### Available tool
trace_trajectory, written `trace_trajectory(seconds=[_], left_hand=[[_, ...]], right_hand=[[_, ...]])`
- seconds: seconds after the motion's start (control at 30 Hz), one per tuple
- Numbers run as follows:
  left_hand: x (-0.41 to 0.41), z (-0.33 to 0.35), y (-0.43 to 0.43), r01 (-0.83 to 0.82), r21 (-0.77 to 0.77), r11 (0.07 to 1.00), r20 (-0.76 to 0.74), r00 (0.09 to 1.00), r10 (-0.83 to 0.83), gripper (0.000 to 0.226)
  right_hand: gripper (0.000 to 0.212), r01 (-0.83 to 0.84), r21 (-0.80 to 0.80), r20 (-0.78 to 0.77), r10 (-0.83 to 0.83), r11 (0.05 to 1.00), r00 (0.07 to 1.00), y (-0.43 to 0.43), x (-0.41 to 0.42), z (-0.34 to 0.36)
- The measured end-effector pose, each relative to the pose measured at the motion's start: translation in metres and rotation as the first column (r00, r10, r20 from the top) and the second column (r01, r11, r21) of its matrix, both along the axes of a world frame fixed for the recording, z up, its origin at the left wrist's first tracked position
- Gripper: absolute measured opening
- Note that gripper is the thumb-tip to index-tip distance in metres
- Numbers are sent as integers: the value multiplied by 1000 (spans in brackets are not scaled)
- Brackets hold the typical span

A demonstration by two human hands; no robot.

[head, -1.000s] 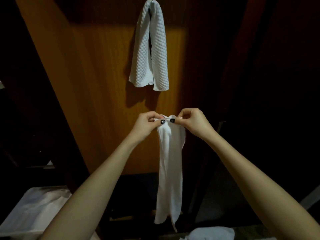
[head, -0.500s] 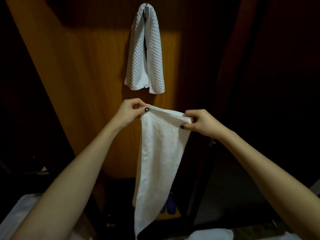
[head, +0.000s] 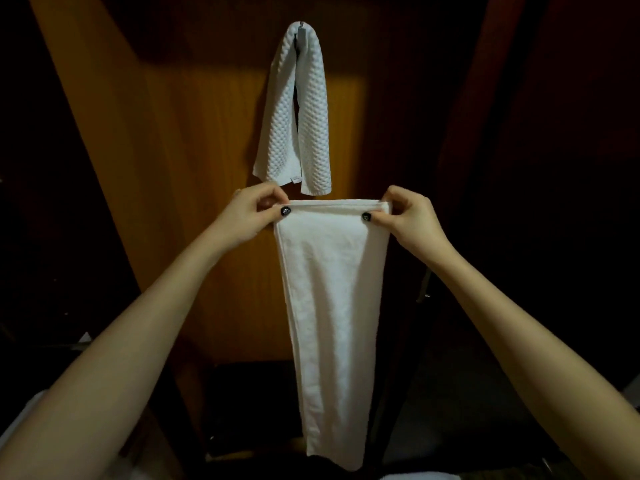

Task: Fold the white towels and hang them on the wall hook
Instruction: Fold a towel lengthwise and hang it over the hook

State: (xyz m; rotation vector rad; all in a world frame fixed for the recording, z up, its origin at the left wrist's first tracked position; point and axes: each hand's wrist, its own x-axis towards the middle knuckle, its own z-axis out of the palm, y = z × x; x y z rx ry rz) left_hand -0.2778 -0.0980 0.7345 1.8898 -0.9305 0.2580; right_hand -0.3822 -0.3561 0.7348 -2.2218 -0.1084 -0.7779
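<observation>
A smooth white towel (head: 332,306) hangs flat and long in front of me, folded lengthwise, its top edge stretched level. My left hand (head: 252,216) pinches its top left corner and my right hand (head: 408,220) pinches its top right corner. Just above them a waffle-textured white towel (head: 294,126) is draped over a small metal wall hook (head: 302,29) on the wooden panel (head: 194,161), both ends hanging down.
Dark panels flank the lit wooden panel on both sides. A pale surface (head: 20,417) shows at the bottom left edge and a bit of white cloth (head: 415,476) at the bottom edge. A metal handle (head: 424,285) sits right of the towel.
My hands have moved apart from a bunched grip, spreading the towel's top edge flat and wide. The towel was also raised closer to the hanging waffle towel.
</observation>
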Motion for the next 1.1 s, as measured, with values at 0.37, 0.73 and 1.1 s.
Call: trace_trajectory(seconds=[0.37, 0.73, 1.1], left_hand=[[-11, -51, -37, -397, 176, 901, -49, 911, 410, 10], [-16, -34, -39, -77, -169, 983, -335, 942, 16, 20], [-26, -13, -42, 31, -218, 975, -359, 927, -109, 15]], right_hand=[[20, 123, -60, -294, -135, 991, 946, 14, 4, -40], [15, -354, 370, -385, 489, 859, 783, 34, -14, -8], [18, -104, -369, -96, 74, 924, 993, 54, -1, 19]])
